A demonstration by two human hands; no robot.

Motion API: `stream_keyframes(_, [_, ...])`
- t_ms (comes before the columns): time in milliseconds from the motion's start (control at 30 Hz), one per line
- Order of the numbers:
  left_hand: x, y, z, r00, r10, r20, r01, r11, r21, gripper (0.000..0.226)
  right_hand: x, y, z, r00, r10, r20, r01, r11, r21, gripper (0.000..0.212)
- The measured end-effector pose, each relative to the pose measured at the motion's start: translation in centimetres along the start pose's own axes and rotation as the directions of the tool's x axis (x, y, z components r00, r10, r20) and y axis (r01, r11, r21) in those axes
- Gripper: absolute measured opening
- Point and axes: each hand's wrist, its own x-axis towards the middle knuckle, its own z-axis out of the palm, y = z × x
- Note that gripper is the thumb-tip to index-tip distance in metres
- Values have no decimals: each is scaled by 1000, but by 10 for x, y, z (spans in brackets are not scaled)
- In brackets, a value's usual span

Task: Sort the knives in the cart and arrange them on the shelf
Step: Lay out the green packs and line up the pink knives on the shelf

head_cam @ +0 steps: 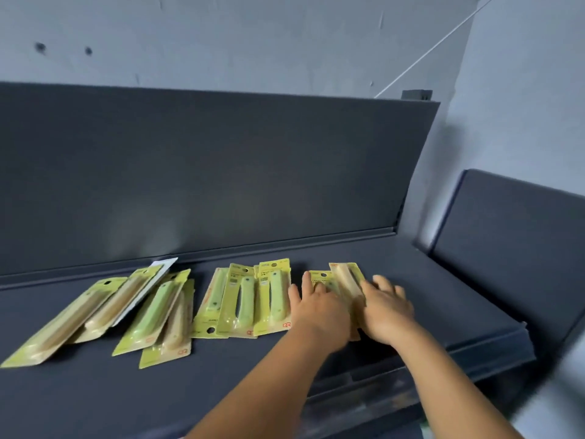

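Hands [354,307] flat, side by side, press rightmost knife packs [343,280]; bare shelf [443,289] rightward to its edge

Soft, even light is falling from above, sheening faintly on the dark grey metal back panel [205,172]; wide-angle distortion is bending the edges, motion blur softening the lower right.

Two bare forearms, left hand [319,307] and right hand [387,308] ungloved, no sleeves, rings or watch.
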Motion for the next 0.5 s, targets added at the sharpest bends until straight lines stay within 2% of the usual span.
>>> stream_keyframes(100, [2,-4,2,1000,4,-6,-4,999,36,57,1,3,-2,999,-27,44,29,999,-35,53])
stream_keyframes(200, [1,-11,4,999,29,-30,-27,999,45,59,-2,0,-4,998,-51,30,52,998,-38,52])
stream_keyframes(367, [-16,-33,-1,970,1,-242,-20,997,-76,62,-17,-22,-6,977,-168,-131,182,978,106,52])
stream_keyframes(500, [-52,-70,-15,924,17,-382,-47,996,-70,56,-43,-65,-7,935,-305,-182,346,897,274,54])
